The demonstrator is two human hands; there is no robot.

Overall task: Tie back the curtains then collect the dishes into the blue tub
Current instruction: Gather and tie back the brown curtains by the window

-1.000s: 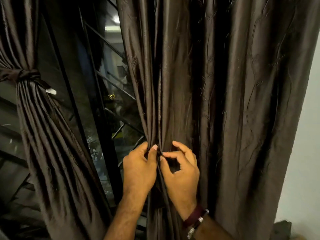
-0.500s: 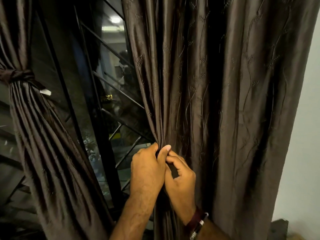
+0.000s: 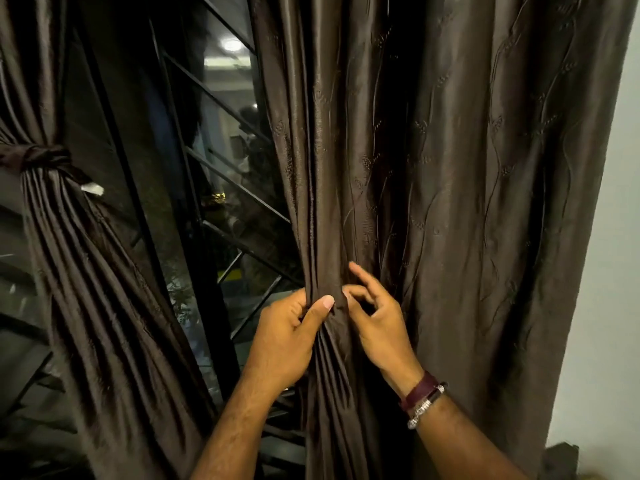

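Right curtain (image 3: 433, 202): inner edge bunched in left hand (image 3: 284, 337), gripped closed for tying; right hand (image 3: 377, 323) pinches folds. Left curtain (image 3: 86, 271): tied.

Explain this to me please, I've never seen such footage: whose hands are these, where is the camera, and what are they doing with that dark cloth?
There is no machine here. A person wears one wide-angle camera on the head, looking forward and down, so you see that person's own two bare hands from above.

The left hand grips a gathered bunch of the brown curtain, with the thumb pressed across the folds. The right hand, with bracelets on its wrist, touches the same bunch beside it with curled fingertips; its other fingers are spread.

At the far left hangs a second curtain, already cinched with a tie. Between the two is a dark window with slanting metal bars. A pale wall runs down the right edge.

No dishes or tub show in this view.
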